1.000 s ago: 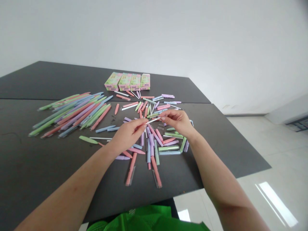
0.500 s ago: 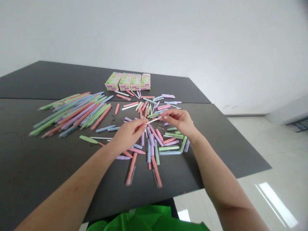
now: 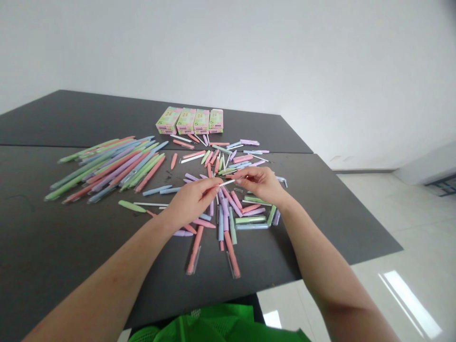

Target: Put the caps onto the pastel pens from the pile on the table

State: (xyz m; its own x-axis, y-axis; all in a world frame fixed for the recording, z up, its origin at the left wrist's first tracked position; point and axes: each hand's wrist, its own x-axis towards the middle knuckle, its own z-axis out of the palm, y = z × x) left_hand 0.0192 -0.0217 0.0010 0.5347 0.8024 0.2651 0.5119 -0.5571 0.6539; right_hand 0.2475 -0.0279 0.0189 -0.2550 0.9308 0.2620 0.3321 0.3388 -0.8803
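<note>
A slim white pen refill (image 3: 227, 183) spans the gap between my two hands, above the scattered pen parts. My left hand (image 3: 194, 198) is closed in a pinch at its left end. The fingers of my right hand (image 3: 261, 184) are closed at the other end, and they hide that tip. Under and around the hands lie loose pen barrels and clear caps in pink, purple, green and blue. A green barrel with a clear cap (image 3: 250, 220) lies below my right hand. Two pink barrels, one of them a capped pink barrel (image 3: 233, 256), point toward the table's near edge.
A heap of long pastel pens (image 3: 110, 166) lies on the left. Several pink-and-green boxes (image 3: 185, 121) stand in a row at the back. A green barrel end (image 3: 131, 206) lies beside a white refill (image 3: 151, 204). The dark table (image 3: 89, 266) ends at the right over a tiled floor.
My right hand has moved slightly down and closer to my left hand. Less of the white refill shows between them. My left hand has barely shifted.
</note>
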